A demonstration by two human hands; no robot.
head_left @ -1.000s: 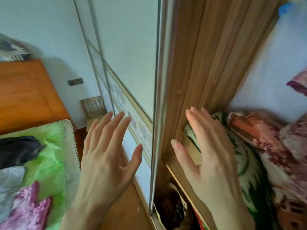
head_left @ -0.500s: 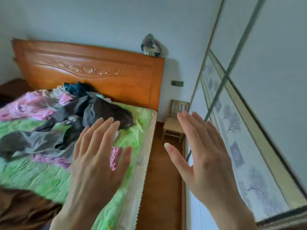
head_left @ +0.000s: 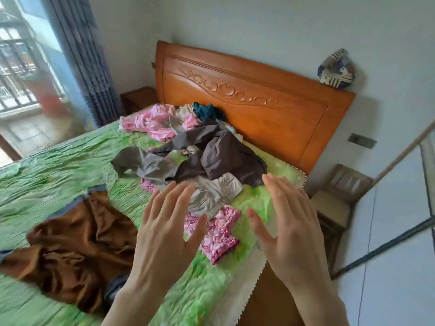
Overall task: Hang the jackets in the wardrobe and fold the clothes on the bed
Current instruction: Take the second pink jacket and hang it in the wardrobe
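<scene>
A heap of loose clothes in grey, brown, pink and teal lies near the head of the bed, which has a green cover. A brown garment is spread out at the bed's near left. A pink flowered piece lies between my hands. My left hand and my right hand hover above the bed's near right part, fingers straight and spread, holding nothing. The wardrobe's sliding door stands at the right edge.
An orange wooden headboard backs the bed, with a striped cushion on its top right corner. A small wooden chair stands between bed and wardrobe. A curtain and balcony door are at the left.
The view has swung left from the open wardrobe to the bed. Both hands stay raised and open throughout, now over the bed's clothes.
</scene>
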